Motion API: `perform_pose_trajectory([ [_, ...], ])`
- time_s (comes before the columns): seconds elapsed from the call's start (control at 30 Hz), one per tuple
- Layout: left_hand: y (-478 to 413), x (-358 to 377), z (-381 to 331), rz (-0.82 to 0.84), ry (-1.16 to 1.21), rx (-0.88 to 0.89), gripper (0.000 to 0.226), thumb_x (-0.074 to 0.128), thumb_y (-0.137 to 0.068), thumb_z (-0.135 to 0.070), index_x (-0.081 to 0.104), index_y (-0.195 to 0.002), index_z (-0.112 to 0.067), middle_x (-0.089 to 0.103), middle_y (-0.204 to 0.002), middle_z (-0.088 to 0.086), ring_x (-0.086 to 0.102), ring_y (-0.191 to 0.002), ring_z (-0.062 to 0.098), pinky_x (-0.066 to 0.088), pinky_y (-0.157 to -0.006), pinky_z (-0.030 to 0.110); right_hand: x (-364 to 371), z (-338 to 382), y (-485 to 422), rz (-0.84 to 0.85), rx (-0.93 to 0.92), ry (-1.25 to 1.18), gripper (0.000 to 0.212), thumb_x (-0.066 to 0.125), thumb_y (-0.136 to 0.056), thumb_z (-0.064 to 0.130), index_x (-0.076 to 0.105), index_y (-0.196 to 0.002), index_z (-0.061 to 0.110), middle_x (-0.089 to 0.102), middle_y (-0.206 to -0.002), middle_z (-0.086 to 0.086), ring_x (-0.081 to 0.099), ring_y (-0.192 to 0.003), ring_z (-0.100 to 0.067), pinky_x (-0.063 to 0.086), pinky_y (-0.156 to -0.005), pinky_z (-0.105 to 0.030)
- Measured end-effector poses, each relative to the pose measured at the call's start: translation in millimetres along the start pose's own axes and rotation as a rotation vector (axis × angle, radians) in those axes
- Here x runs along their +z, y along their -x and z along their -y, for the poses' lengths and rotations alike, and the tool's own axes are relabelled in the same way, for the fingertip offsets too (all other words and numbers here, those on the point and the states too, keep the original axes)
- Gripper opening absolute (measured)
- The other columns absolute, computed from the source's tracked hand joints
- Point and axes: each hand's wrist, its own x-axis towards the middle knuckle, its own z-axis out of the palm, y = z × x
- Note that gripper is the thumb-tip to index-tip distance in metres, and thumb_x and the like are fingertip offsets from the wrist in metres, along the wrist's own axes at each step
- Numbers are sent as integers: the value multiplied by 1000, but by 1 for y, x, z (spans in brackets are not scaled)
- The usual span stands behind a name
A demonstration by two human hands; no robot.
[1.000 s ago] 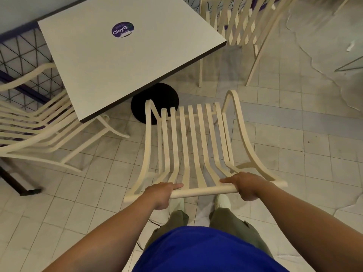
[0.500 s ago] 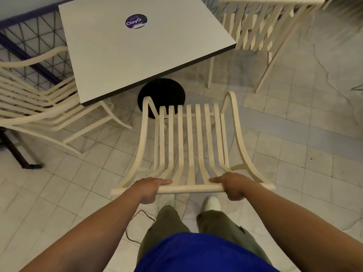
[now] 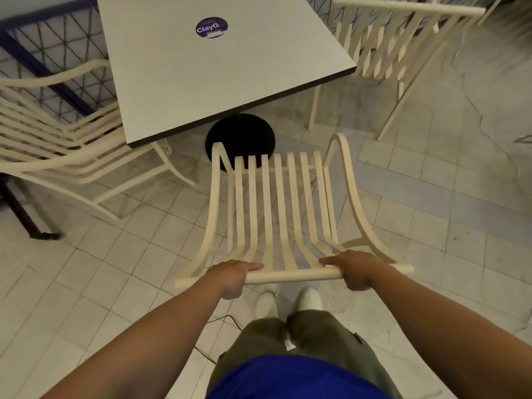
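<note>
Head view, looking down past a blue shirt (image 3: 293,378) and olive trousers (image 3: 302,335) to white shoes (image 3: 266,305) on a pale tiled floor (image 3: 115,269).

Straight ahead, a cream slatted chair (image 3: 280,203), back towards the camera, seat pointing at the table (image 3: 230,76). Held by its top rail (image 3: 290,275) on both sides of the middle:
- Left grip (image 3: 230,279) closed round the rail, knuckles up, one digit lying along the top towards the middle.
- Right grip (image 3: 357,272) closed round it in the same way, mirrored.
- A bare stretch of rail between the two.

Unclear whether lifted or resting on the tiles. Front edge of the seat overlapping the table's round black base (image 3: 240,139) in the picture, near the closest corner of the top and not tucked under it.

On the grey square top, a round purple sticker (image 3: 211,27) reading "ClayG". Left of the table, a second chair (image 3: 57,145) of the same make, one leg reaching under the table edge. Beyond the right corner, a third chair (image 3: 403,44). Behind the second chair, a dark wire fence (image 3: 57,47). Near the left shoe, a thin black cable (image 3: 227,319) on the tiles.
</note>
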Motion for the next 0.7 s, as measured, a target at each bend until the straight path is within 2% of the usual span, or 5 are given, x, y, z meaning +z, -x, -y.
perform_pose_trajectory([
  [0.17,-1,1,1,-12,-4,4,88,55,-90,0,22,-152,-54,56,-126,2,59,-98,23,55,-85,37,2,-3,5,-48,45,-48,70,63,-86,18,38,-141,54,58,-128,6,59,-102,-16,51,-89,-33],
  [0.33,0,-1,1,3,-4,-12,87,54,-91,-1,22,-152,-54,55,-127,3,58,-100,23,55,-86,38,5,-12,8,-53,37,-13,72,65,-85,12,41,-140,52,59,-126,7,59,-103,-16,50,-90,-32],
  [0.5,5,-3,-4,-8,18,-30,86,53,-93,0,22,-152,-54,55,-129,3,55,-90,20,50,-77,32,1,-16,3,-24,-18,51,70,63,-87,12,40,-143,45,59,-124,4,60,-100,-16,51,-90,-32],
  [0.63,6,1,-12,4,32,-59,87,53,-92,-1,21,-151,-57,54,-134,1,60,-101,22,54,-83,34,-1,-25,0,-3,-47,77,71,64,-86,13,40,-145,43,59,-126,4,60,-103,-17,51,-91,-33],
  [0.7,7,0,-17,7,42,-68,87,51,-92,-1,20,-151,-58,53,-136,1,60,-102,21,52,-81,33,-4,-30,0,4,-72,99,70,62,-86,12,39,-145,43,58,-128,3,59,-107,-19,50,-92,-35],
])
